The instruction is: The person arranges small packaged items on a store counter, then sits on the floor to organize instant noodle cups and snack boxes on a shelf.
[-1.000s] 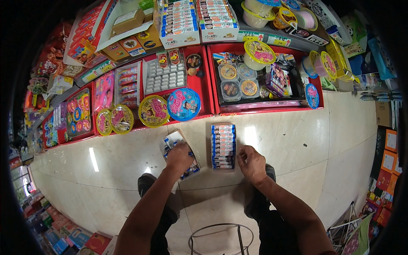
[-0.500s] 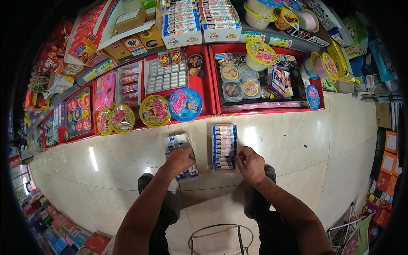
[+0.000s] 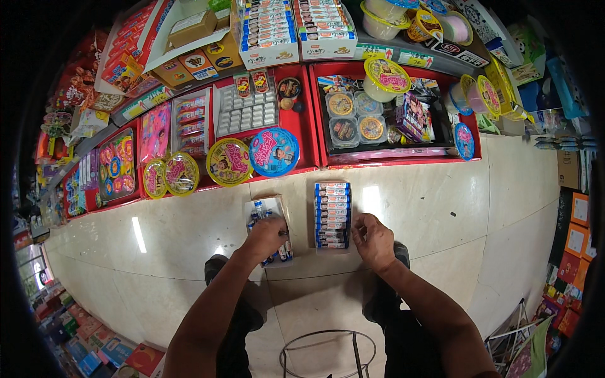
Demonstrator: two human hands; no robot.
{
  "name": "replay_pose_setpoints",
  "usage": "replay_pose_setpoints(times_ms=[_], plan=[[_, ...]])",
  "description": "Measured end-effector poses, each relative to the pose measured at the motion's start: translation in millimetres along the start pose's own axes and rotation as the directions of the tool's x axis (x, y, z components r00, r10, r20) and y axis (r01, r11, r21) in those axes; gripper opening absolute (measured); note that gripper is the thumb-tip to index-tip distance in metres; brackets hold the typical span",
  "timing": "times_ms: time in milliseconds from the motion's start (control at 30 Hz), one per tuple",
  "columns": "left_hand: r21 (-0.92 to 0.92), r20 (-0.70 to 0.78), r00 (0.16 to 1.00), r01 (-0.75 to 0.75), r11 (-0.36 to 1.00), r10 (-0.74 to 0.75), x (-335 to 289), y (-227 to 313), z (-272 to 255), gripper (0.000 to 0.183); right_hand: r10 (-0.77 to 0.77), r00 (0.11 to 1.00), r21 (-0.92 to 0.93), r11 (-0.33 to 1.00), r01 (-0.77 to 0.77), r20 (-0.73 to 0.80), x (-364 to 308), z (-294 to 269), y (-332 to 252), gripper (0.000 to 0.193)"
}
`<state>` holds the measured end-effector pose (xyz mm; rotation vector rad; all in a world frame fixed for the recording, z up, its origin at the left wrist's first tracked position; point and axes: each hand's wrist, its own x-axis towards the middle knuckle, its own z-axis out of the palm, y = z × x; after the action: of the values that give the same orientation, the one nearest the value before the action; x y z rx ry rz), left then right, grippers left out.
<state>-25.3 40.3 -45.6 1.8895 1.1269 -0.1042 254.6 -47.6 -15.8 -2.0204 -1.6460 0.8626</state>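
My left hand (image 3: 265, 239) reaches over an open white box (image 3: 287, 259) on the floor, its fingers closed in a pinch. A small dark tip shows at the fingertips, but the rest of what they hold is hidden. Loose blue-and-white wrapped rolls (image 3: 259, 208) lie jumbled in that box, partly under the hand. To the right stands a second box with wrapped rolls (image 3: 332, 211) stacked crosswise in a neat column. Beside this box's right edge, my right hand (image 3: 375, 240) has its fingers loosely bent, thumb and forefinger apart, with nothing visible between them.
Red display trays (image 3: 318, 162) with round yellow and blue tubs (image 3: 275, 153) line the far side. Boxes of similar rolls (image 3: 270, 38) stand on the shelf above. A round metal stool frame (image 3: 327, 332) is between my legs. My shoes (image 3: 215, 264) flank the boxes.
My left hand has shifted slightly within the left box, and a small dark tip now shows at its fingers. My right hand has barely moved.
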Motion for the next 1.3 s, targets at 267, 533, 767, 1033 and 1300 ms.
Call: replay_pose_setpoints(times_ms=[267, 533, 767, 1033, 1300], plan=[[-0.313, 0.016, 1.000, 0.025, 0.950, -0.021, -16.8, -21.3, -27.3, 0.019, 0.003, 1.000, 0.056, 0.998, -0.003, -0.007, 0.6, 1.0, -3.7, 0.022], [-0.757, 0.245, 0.959, 0.282, 0.589, -0.143, -24.6, 15.0, -68.7, 0.024, -0.068, 0.990, 0.339, 0.940, 0.021, 0.127, 1.2, 0.2, -36.8, 0.021], [-0.778, 0.320, 0.947, 0.272, 0.567, -0.016, -17.6, 30.2, -45.5, 0.019, -0.053, 0.933, 0.488, 0.862, -0.137, 0.355, 9.1, 4.7, -59.5, 0.028], [-0.819, 0.364, 0.931, 0.304, 0.487, 0.031, -21.2, 56.1, -3.3, 0.021, -0.066, 0.822, 0.517, 0.804, -0.292, 0.566, -5.1, 10.3, -54.3, 0.037], [-0.751, 0.372, 0.923, 0.362, 0.553, -0.099, -28.3, 61.1, 17.8, 0.027, 0.302, 0.814, 0.744, 0.336, -0.577, 0.496, -9.2, 2.1, -25.8, 0.023]])
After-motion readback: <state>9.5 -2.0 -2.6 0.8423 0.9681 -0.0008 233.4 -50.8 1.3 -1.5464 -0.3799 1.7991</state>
